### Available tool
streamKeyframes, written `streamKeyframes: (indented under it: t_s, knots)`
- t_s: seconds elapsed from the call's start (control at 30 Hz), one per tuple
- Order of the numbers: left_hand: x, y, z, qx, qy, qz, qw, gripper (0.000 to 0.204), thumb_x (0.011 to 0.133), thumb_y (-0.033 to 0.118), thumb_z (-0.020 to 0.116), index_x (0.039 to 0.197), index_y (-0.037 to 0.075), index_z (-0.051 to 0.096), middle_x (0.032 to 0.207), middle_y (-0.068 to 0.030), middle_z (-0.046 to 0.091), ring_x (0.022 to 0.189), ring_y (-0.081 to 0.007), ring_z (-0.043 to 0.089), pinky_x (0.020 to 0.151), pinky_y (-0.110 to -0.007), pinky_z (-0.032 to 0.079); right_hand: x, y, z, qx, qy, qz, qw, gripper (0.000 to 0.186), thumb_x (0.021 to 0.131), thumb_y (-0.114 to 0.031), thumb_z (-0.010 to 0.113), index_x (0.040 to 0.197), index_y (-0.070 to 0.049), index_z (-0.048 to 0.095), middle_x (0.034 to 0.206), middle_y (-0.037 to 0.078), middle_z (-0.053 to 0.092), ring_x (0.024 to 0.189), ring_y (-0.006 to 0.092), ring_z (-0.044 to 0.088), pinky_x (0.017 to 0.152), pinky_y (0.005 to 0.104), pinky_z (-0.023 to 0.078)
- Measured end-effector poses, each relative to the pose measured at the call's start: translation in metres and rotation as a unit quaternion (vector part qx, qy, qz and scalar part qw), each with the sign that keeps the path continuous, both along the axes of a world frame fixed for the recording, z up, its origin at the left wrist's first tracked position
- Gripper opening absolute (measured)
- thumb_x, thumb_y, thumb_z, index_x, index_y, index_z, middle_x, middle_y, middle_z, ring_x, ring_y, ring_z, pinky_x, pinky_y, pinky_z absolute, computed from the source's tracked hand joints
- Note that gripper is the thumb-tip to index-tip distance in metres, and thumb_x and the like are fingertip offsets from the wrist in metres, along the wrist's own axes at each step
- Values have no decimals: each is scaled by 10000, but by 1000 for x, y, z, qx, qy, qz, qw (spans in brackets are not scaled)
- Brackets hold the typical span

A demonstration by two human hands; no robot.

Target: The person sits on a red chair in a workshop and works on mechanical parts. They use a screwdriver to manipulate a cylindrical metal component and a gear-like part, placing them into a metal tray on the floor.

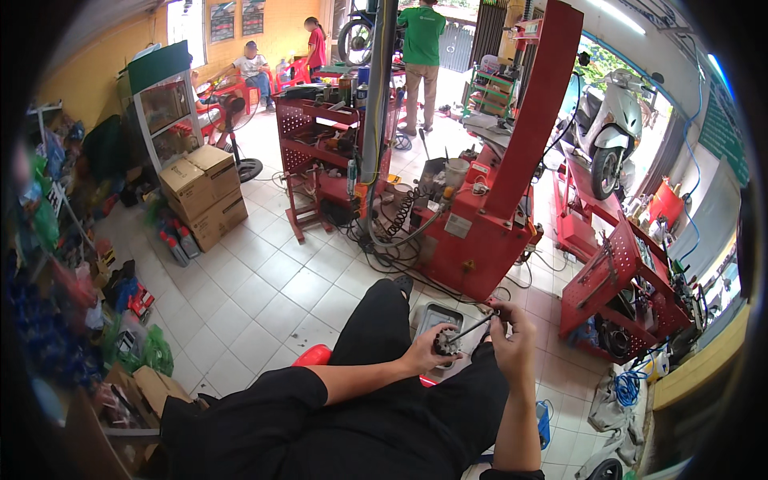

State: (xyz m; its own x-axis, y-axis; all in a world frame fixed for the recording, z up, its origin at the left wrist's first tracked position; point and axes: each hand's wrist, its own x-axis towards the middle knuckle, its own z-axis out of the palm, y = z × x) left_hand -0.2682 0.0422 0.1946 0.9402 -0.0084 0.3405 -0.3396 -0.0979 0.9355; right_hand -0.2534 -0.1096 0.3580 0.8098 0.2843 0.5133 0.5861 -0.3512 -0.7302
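Left hand (421,354): fingers curled closed around a round metal part (446,343), with a toothed or notched dark edge; the grip is only as wide as the part. Part is held above the lap, between the knees. Right hand (514,334): thumb and fingers pinched narrowly on the upper end of a thin dark tool (478,326), its shaft slanting down to the part's face. Whether the tip sits in the part or merely meets it: cannot tell. The part's far side and the left fingertips are hidden; the tool's upper end is largely covered by the right fingers.

Below the hands, on the tiled floor, a grey metal tray (429,308), partly covered by the left hand and part; contents hard to make out. Red object (314,355) beside the left thigh, mostly hidden.

Beyond: red machine (466,248) with a tall column, cut off at the top edge. Farther off: cardboard boxes (214,226) at left, silver scooter (618,120) raised at right. Far back: person in green shirt (422,38).
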Motion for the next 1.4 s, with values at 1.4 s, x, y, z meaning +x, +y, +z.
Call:
streamKeyframes:
  t_s: [1.4]
  knots:
    - [1, 0, -9, 11, -40, 31, 999, 591, 702, 197, 812, 1163, 52, 471, 1043, -94, 535, 941, -175, 542, 831, -289, 452, -25, 12, 26, -137, -65, -77, 985, 146, 795, -76, 637, 910, -9, 575, 785, 140, 572, 710, 312, 568, 636, 377, 448]
